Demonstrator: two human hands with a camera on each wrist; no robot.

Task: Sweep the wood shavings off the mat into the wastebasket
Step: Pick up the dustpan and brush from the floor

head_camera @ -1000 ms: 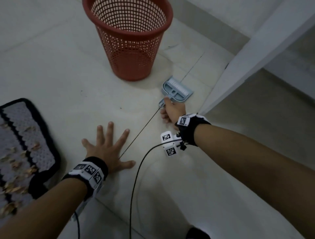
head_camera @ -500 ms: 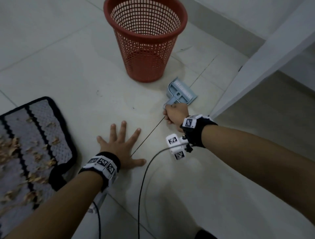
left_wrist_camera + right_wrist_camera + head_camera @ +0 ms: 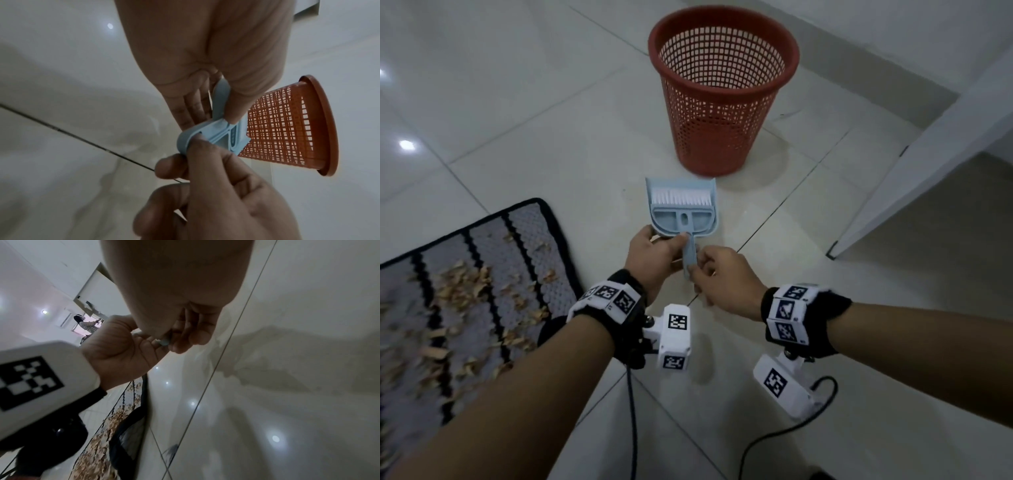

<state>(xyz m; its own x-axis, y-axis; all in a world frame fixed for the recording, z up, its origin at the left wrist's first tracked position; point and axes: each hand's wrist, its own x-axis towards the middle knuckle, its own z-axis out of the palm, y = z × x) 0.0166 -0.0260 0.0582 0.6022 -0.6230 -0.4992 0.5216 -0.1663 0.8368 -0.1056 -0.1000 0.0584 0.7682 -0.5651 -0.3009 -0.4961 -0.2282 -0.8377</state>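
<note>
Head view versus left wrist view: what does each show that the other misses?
Only the head view shows the mat with wood shavings on it, and the brush bristles nested in the dustpan. Only the left wrist view shows the left hand's fingers curled round the pan's handle from beneath. Both show the wastebasket, left hand and right hand on the set.
</note>
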